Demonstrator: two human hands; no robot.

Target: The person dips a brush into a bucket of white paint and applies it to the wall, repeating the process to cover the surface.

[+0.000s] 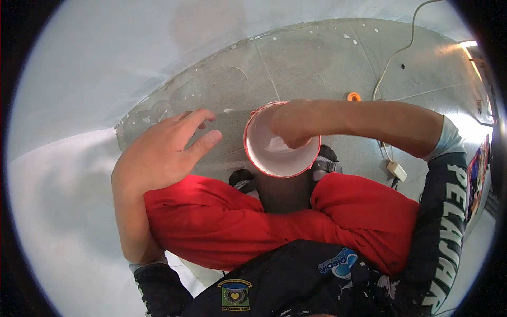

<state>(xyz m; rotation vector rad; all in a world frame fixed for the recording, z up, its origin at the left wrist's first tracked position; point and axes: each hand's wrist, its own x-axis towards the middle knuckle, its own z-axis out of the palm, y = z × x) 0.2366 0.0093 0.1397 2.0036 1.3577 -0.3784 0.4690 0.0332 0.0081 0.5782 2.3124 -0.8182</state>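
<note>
A white bucket (pixel 257 138) with a red, paint-smeared rim stands on the floor between my feet. My right hand (pixel 291 126) reaches down into it from the right, its fingers curled; what they hold, if anything, is hidden by the hand. Below those fingers, some white material (pixel 277 144) shows inside the bucket. To the left of the bucket, my left hand (pixel 177 145) hovers above my knee with thumb and fingers apart, holding nothing and not touching the rim.
A pale wall (pixel 132 58) curves around the grey tiled floor (pixel 311 53), which has white splatters. Beyond my right forearm lies an orange ring-shaped item (pixel 354 96). A cable (pixel 389 66) runs down toward a white power socket block (pixel 396 171) on the right.
</note>
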